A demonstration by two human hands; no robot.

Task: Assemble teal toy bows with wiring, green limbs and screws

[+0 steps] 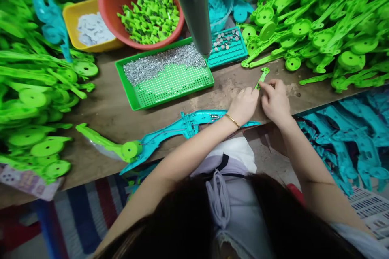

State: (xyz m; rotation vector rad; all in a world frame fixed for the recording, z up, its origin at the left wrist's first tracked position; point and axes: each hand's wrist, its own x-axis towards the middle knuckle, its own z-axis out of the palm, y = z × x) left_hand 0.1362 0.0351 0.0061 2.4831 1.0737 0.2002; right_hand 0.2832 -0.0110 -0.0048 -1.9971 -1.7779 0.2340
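My left hand [243, 105] and my right hand [275, 99] meet over the brown table [100, 109], both pinching a small green plastic piece [261, 77]. A gold bangle circles my left wrist. Just before my hands lies a teal bow-shaped toy frame [185, 126], with a green disc-ended arm [106, 147] joined at its left end.
A green tray of silver pins [165, 73] lies ahead, with a small teal tray [227, 46], a red bowl of green tubes [146, 12] and a yellow tub [89, 28] behind. A grey tool [194, 8] hangs overhead. Green parts [319, 24] pile right and left [33, 101]; teal frames [349, 141] lie lower right.
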